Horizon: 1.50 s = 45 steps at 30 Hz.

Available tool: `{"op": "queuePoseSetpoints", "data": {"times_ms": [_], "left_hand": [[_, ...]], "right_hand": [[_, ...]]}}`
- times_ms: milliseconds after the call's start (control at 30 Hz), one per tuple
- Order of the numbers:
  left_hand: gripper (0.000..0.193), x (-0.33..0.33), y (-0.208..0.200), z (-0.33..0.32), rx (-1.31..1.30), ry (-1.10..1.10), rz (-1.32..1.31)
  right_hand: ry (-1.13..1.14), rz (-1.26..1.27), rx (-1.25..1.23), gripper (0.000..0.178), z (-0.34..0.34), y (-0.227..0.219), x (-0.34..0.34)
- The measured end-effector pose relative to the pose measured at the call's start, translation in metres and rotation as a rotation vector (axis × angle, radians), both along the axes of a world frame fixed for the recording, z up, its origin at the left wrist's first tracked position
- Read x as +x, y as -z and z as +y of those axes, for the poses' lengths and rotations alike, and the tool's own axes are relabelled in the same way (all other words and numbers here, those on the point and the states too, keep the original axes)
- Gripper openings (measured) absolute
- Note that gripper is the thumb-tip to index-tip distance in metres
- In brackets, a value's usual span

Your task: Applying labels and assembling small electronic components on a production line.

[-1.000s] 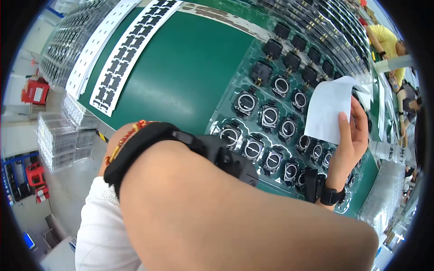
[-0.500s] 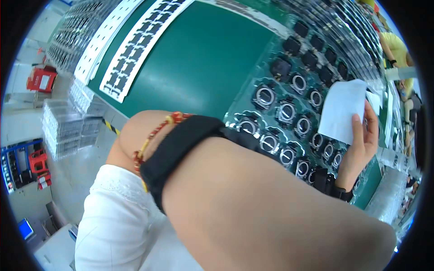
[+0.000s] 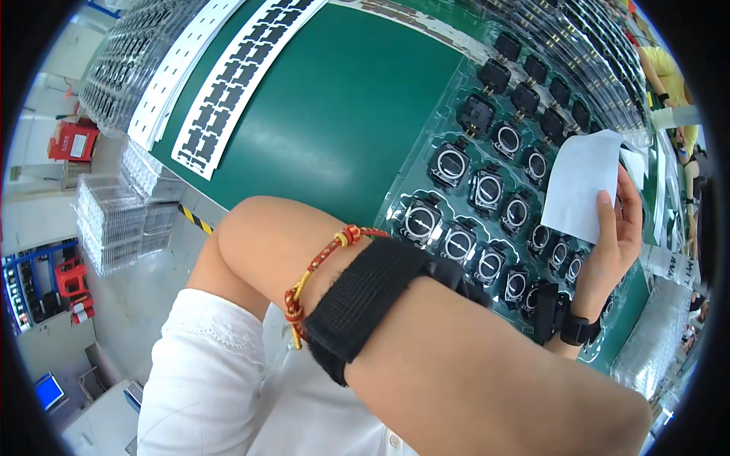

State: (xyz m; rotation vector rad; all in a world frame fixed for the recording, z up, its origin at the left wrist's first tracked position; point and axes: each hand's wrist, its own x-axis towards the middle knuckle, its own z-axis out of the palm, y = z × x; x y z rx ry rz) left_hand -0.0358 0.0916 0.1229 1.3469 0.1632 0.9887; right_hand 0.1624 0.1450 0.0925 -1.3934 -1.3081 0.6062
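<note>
We pinch a white paper sheet (image 3: 582,186) between the thumb and fingers of our right hand (image 3: 621,237), over the clear tray (image 3: 414,163) of black ring-faced housings (image 3: 490,190); handling it seems the step, and moving it would call for clearance below. Our left arm (image 3: 289,232) is bent, its fingers unseen, grip untellable. Black die-cut pieces (image 3: 226,95) lie leftward on the green counter (image 3: 327,114).

Free: bare green desk (image 3: 334,99) between patterned strip (image 3: 222,99) and clear tray (image 3: 418,156). Foreground forearm (image 3: 479,372) masks near edge. Hand (image 3: 622,234) and white sheet (image 3: 579,181) obstruct tray's right part; stacked trays (image 3: 582,53) wall off its far edge.
</note>
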Motion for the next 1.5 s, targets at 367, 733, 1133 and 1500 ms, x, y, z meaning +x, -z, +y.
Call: {"op": "queuePoseSetpoints", "data": {"times_ms": [367,733,1133,1500], "left_hand": [[0.008,0.004,0.01,-0.002,-0.078,0.011,-0.091],[0.008,0.001,0.008,-0.002,-0.088,0.041,-0.075],[0.008,-0.008,0.011,-0.006,-0.16,0.073,-0.104],[0.009,-0.028,0.001,-0.002,-0.151,0.046,-0.109]], "right_hand": [[0.012,0.001,-0.012,0.035,0.005,0.004,-0.003],[-0.002,0.012,-0.021,0.033,0.002,0.007,-0.002],[-0.028,-0.01,-0.028,0.036,0.003,0.004,0.002],[-0.028,0.029,-0.035,0.034,0.002,0.006,-0.01]]}}
